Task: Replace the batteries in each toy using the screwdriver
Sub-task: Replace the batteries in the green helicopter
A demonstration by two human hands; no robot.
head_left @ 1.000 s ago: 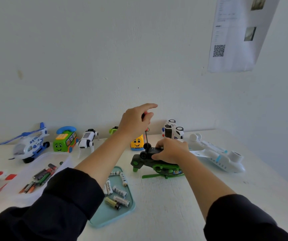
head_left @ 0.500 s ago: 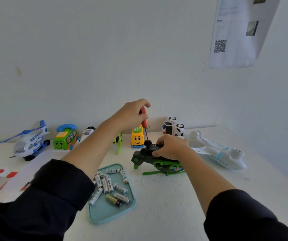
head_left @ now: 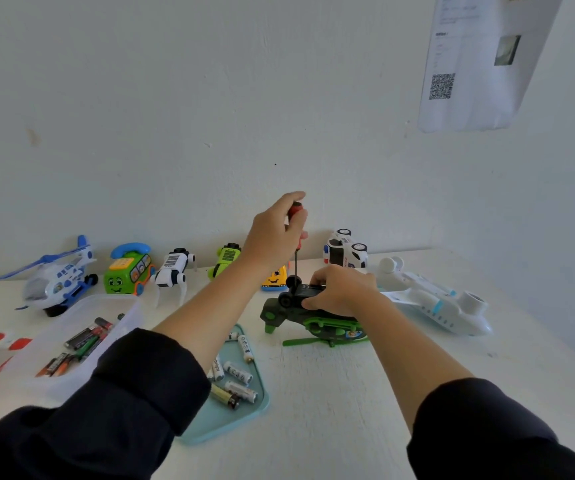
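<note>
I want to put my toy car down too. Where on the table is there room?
Bare tabletop lies between the teal battery tray and the right sleeve, in front of the green helicopter. More lies in front of the white airplane. The back row of toys and the left side, by the clear battery box, are crowded.

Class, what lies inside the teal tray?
The teal tray holds several loose batteries, mostly white, one darker. The left sleeve covers its near-left part, so more may be hidden.

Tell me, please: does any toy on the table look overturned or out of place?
Yes. The green helicopter lies upside down, rotor against the table, while the right hand steadies it. The white car by the wall appears tipped on its side.
</note>
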